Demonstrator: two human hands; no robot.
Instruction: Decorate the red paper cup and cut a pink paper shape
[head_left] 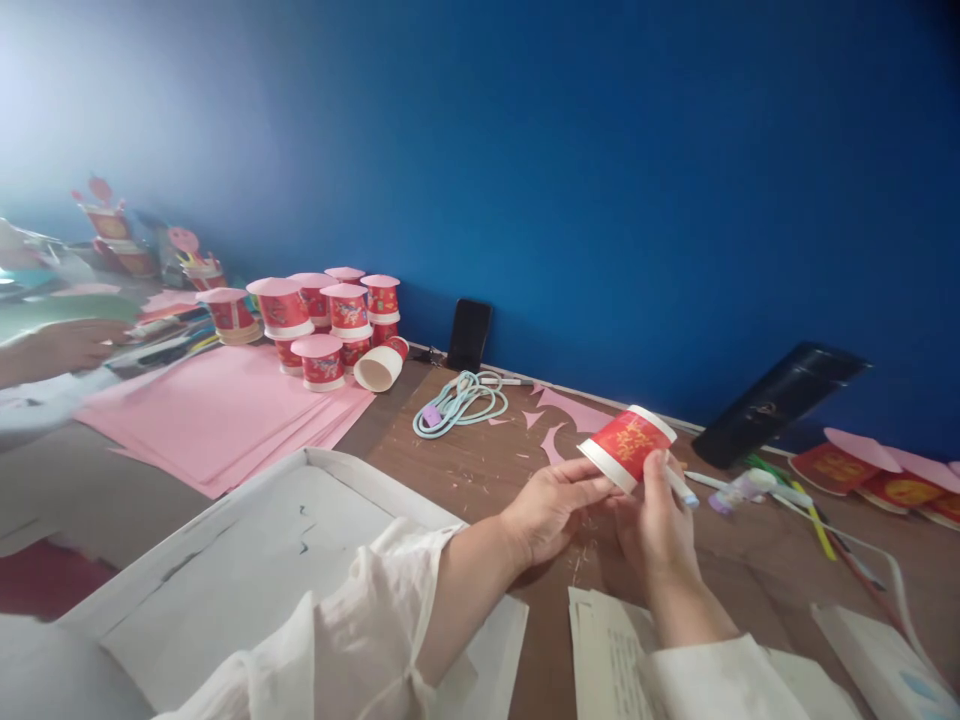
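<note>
A red paper cup (628, 445) with a white rim and gold lettering lies tilted between my two hands above the table. My left hand (551, 508) has its fingers closed on the rim end from the left. From the right, my right hand (660, 530) grips the same cup with its thumb on the side. A white stick with a light-blue end (681, 487), maybe a marker or glue stick, pokes out behind the right fingers. Scraps of pink paper (574, 410) lie just behind the cup.
Red cups topped with pink discs (319, 360) stand stacked at back left, near pink sheets (217, 410). A coiled cable (459, 408), phone (469, 335), black case (776, 405) and white box lid (247, 560) lie around. Another person's hand (67, 348) is at far left.
</note>
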